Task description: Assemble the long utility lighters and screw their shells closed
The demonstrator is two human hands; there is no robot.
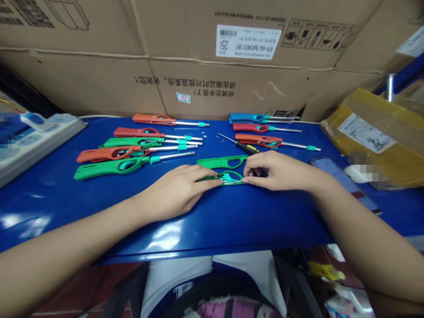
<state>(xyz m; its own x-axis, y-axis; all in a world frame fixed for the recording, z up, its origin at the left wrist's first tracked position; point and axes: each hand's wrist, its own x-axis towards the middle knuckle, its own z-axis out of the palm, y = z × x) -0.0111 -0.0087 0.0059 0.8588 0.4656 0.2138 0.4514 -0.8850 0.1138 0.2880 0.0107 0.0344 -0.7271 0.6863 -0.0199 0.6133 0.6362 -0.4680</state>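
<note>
An opened green gas lighter (229, 178) lies on the blue tabletop, its inner parts and turquoise trigger showing. My left hand (179, 190) is closed on its left part, thumb and fingers along the body. At its right end, my right hand (276, 170) pinches the lighter between thumb and curled fingers. The loose green handle cover (212, 163) rests just behind, its right end partly hidden by my right hand. A black and yellow screwdriver (248, 147) points away to the left behind my right hand. Tiny screws or pins (222, 141) lie near its tip.
Several orange and green lighters (109, 167) lie at the left; blue, red and orange lighters (253, 128) lie at the back right. A white power strip (39, 141) stands far left. Right are a phone (344, 183) and a taped parcel (374, 137). Cardboard (192, 44) walls the back.
</note>
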